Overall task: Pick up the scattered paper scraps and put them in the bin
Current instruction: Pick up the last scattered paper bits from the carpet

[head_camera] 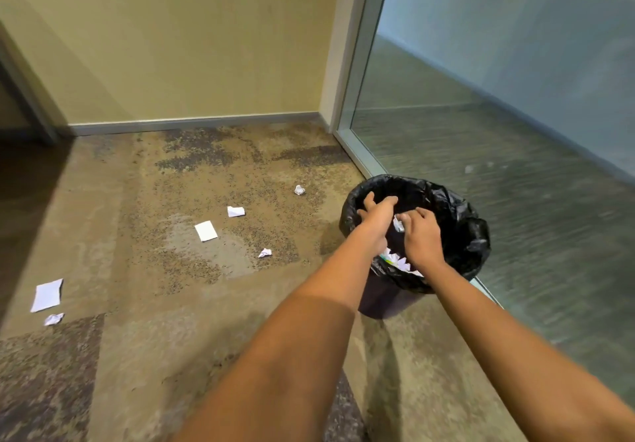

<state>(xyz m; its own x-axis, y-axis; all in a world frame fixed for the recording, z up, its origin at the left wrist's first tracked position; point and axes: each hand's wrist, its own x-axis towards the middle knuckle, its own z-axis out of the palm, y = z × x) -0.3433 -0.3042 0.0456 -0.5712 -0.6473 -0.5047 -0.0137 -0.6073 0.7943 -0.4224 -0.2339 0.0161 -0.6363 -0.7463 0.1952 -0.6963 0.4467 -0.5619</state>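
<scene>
over the bin (457, 208) at 2 o'clock, right hand (423, 235) pinches a scrap (398, 224); left hand (377, 215) spread wide, empty; six scraps on the floor (103, 208).

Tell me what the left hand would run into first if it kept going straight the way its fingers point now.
Most likely the far inner wall of the black bin liner. The left hand reaches over the bin opening with fingers spread toward that far side; depth is hard to judge from this one view.
</scene>
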